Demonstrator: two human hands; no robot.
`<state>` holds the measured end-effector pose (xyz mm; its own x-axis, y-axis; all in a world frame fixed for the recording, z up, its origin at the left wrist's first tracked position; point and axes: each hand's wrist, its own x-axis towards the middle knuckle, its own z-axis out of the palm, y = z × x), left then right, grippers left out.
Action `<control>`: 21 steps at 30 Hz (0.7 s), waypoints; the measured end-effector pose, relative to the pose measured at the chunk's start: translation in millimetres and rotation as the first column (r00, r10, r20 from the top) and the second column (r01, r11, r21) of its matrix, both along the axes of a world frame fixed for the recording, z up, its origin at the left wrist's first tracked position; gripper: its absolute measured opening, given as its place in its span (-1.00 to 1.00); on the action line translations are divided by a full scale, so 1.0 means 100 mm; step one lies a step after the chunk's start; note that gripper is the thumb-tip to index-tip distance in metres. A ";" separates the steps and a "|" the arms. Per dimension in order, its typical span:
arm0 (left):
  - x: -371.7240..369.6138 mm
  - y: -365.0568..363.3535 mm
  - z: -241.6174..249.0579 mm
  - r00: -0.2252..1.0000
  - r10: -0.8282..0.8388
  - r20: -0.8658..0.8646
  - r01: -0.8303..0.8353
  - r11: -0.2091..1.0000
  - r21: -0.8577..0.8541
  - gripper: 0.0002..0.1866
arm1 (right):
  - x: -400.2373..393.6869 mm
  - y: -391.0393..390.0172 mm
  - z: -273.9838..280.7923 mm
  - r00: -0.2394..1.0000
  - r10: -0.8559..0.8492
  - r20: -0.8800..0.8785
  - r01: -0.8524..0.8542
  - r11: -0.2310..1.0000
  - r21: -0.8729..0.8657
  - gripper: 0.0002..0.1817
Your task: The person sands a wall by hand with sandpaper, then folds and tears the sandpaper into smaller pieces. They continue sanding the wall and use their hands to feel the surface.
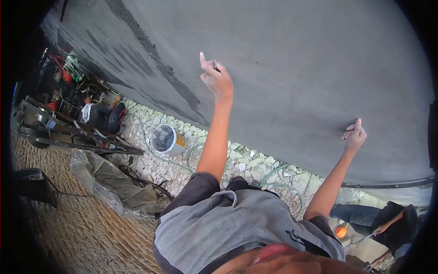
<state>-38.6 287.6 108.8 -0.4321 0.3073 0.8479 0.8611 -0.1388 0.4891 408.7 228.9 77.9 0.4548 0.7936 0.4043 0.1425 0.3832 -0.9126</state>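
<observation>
The grey wall [296, 68] fills most of my view, rising right in front of me; its coat looks smooth and matt across the middle and right, slightly mottled, while a rough, darker band with streaks beside it slants down the left part; a tiny pit marks the surface between my hands. Pale broken stones [242, 162] lie along its foot; on them, left of me, stands a white bucket [163, 139] with a yellow label and grey smears inside, a thin green hose [166, 160] running past it. A crouching person [102, 116] is beyond at the left, another person [388, 223] at the right. My left hand [217, 82] is before the wall, index finger pointing out, the other fingers loosely curled; my right hand [355, 135], lower, is half open likewise; both are dusted grey, with nothing visible in hold; I cannot tell whether either touches the wall.
</observation>
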 end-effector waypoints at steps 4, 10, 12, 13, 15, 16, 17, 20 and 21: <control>0.09 0.01 -0.25 0.997 0.056 -0.047 -0.058 0.996 -0.063 -0.38 | 0.00 -0.01 0.02 1.000 -0.008 -0.003 0.008 1.000 0.005 -0.34; 0.11 -0.07 -0.28 1.000 -0.010 -0.020 0.007 0.992 -0.123 -0.33 | 0.02 -0.01 0.01 1.000 0.013 0.002 -0.013 1.000 0.007 -0.35; 0.08 -0.07 -0.19 0.999 -0.001 -0.037 -0.003 0.996 -0.085 -0.33 | -0.01 0.00 0.03 1.000 -0.013 -0.005 0.013 1.000 -0.020 -0.35; 0.07 -0.08 -0.13 1.000 -0.010 -0.028 0.008 0.998 -0.070 -0.33 | 0.00 -0.03 0.04 0.999 -0.032 -0.012 0.032 0.999 -0.042 -0.36; 0.06 -0.10 -0.05 0.996 -0.088 -0.006 0.088 0.996 -0.034 -0.35 | 0.03 -0.03 0.03 1.000 0.000 0.017 0.001 1.000 -0.017 -0.37; 0.09 -0.10 -0.03 0.993 -0.119 0.002 0.119 0.993 0.020 -0.36 | 0.04 -0.04 0.04 1.000 0.017 0.017 -0.017 1.000 -0.023 -0.37; 0.18 -0.13 -0.06 0.989 -0.148 0.004 0.148 0.989 0.020 -0.36 | 0.05 -0.05 0.04 0.999 0.036 0.014 -0.035 0.999 -0.025 -0.38; 0.44 -0.54 -0.19 0.828 -0.517 0.219 0.515 0.854 0.072 -0.50 | 0.04 -0.09 0.04 0.997 0.073 -0.004 -0.074 0.997 -0.037 -0.41; 0.57 -0.73 -0.23 0.822 -0.532 0.203 0.540 0.841 0.021 -0.56 | 0.00 -0.14 0.00 0.998 0.056 -0.007 -0.056 0.998 -0.037 -0.41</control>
<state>18.3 214.5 86.1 -0.3432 0.5671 0.7488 0.5438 -0.5301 0.6506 408.8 215.4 78.0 0.4112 0.8326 0.3711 0.1161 0.3560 -0.9273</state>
